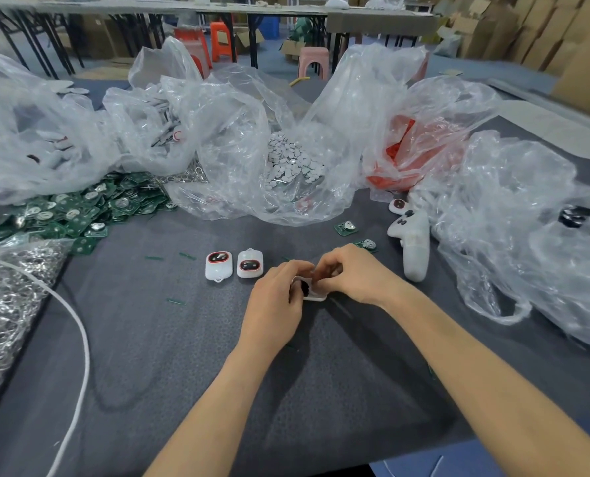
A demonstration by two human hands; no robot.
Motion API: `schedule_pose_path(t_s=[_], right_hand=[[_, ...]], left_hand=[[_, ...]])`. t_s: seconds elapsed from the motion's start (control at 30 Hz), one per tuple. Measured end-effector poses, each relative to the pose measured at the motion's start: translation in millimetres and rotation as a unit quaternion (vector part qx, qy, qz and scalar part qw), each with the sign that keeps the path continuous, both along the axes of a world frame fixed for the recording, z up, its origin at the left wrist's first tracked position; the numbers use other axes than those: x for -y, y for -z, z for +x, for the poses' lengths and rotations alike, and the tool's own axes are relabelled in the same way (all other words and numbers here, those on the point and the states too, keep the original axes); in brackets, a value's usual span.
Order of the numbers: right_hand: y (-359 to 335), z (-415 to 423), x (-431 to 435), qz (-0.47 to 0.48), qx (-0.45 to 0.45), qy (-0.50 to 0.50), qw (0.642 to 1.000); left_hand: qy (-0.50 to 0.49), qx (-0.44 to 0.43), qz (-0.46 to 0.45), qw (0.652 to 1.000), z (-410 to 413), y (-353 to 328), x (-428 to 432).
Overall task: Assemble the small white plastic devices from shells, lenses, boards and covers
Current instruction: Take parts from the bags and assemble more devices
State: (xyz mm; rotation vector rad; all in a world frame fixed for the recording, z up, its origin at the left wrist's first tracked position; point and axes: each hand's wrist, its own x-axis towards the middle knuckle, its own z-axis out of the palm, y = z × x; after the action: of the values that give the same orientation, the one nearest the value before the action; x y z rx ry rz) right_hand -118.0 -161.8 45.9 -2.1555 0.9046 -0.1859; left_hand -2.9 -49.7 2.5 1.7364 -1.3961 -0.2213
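Holding one small white shell (316, 297) with both hands, a bit past the middle of the bench (183, 356). Low over the grey top or resting on it, hard to tell which. Gripping the shell from the left side with the left hand (276, 294), fingers curled round it. Pinching its top with the right hand (352, 273), fingertips bent down onto a dark part inside — too hidden to tell what that part is.

Just left of the hands, lying flat and side by side: a finished device (218, 265) and its twin (249, 264), both white with a dark window ringed in red.

Toward the far left corner: a big heap of green boards (80, 211), partly under a clear bag. Along the left edge: a pile of shiny metal rings (7, 297), and a white cable (80, 339) curving down toward the near edge.

Toward the far edge, in the middle: a clear bag of little white round pieces (291, 160). Right beside it, a bag of red parts (410, 149).

Right of the hands: one loose board (345, 228) and another loose board (367, 245) nearer the right hand — and past them a stack of white shells (415, 249) lying on its side, near more crumpled clear bags at the right edge.
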Motion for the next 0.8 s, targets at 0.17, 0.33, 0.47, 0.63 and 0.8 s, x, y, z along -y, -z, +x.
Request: schedule_pose_path(t_s=[0.17, 0.33, 0.47, 0.63, 0.8], right_hand=[[3, -1, 0, 0.006, 0.019, 0.015, 1.0], [2, 1, -1, 0.004, 0.001, 0.023, 1.0], [-9, 12, 1, -0.038, -0.076, -0.003, 0.996], [-21, 26, 0, -0.059, -0.172, -0.045, 0.982], [-25, 32, -2, -0.099, -0.217, -0.065, 0.969]], left_hand=[[-0.001, -0.002, -0.002, 1.0, 0, -1, -1], [0.002, 0.003, -0.004, 1.0, 0, -1, -1], [0.003, -0.001, -0.004, 1.0, 0, -2, -2], [0.003, -0.002, -0.001, 1.0, -1, -3, -2], [0.016, 0.019, 0.008, 1.0, -3, -3, -3]])
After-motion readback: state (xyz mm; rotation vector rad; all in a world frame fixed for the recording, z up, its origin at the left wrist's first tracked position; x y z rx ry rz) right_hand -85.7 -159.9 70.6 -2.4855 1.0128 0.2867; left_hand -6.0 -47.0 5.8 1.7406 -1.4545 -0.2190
